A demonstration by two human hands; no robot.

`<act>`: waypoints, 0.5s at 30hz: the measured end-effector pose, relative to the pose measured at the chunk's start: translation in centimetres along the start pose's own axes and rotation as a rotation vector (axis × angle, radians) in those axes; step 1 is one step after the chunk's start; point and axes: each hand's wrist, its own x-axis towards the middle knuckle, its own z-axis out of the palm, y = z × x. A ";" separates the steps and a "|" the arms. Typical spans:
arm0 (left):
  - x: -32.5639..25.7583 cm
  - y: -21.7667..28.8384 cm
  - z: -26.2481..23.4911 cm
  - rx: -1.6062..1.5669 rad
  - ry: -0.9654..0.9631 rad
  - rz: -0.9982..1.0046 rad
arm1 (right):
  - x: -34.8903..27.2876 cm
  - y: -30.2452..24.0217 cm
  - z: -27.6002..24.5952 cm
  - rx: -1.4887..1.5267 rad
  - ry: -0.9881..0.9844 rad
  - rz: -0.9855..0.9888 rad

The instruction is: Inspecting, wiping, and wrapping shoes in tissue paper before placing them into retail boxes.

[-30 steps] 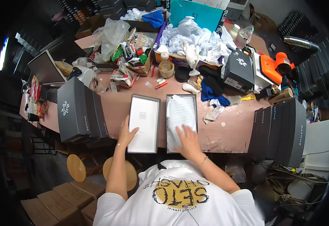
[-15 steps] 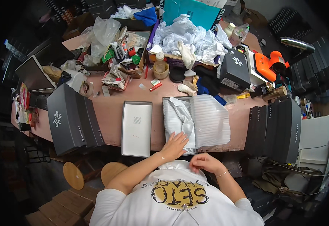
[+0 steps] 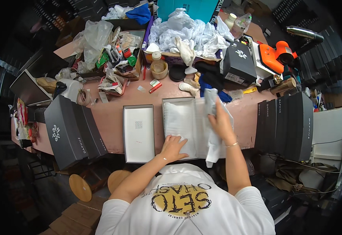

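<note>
My right hand (image 3: 222,124) is closed around a long bundle of white tissue paper (image 3: 213,150), raised over the right side of an open shoe box (image 3: 179,100). What the paper wraps, if anything, is hidden. Inside the box lies white ribbed wrapping paper (image 3: 179,117), which spreads out past the right wall. My left hand (image 3: 173,149) rests on that paper at the near left corner, fingers spread. Left of the box, a shallow grey box lid (image 3: 139,143) lies with its white inside up.
Dark shoe boxes stand at the left (image 3: 71,129) and right (image 3: 286,131) of the pink table (image 3: 108,129). Farther back are a carton of crumpled white paper (image 3: 186,33), a jar (image 3: 159,69), a dark box (image 3: 239,64) and an orange device (image 3: 274,56). Stools (image 3: 80,188) stand below.
My right hand has gone from near my body to the box's right side and now holds the tissue bundle, lifted out of the box. My left hand has shifted slightly left and down.
</note>
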 end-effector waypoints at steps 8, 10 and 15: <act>-1.2 -0.8 0.0 -0.524 0.531 -0.199 | -2.7 12.8 2.6 -0.431 0.205 -0.040; -4.0 -0.8 -1.5 -0.879 0.697 -0.481 | -4.3 6.2 -0.8 -0.056 -0.054 0.065; -12.1 -3.8 -0.7 -0.977 0.521 -0.573 | -7.3 -2.8 8.2 0.207 -0.488 -0.123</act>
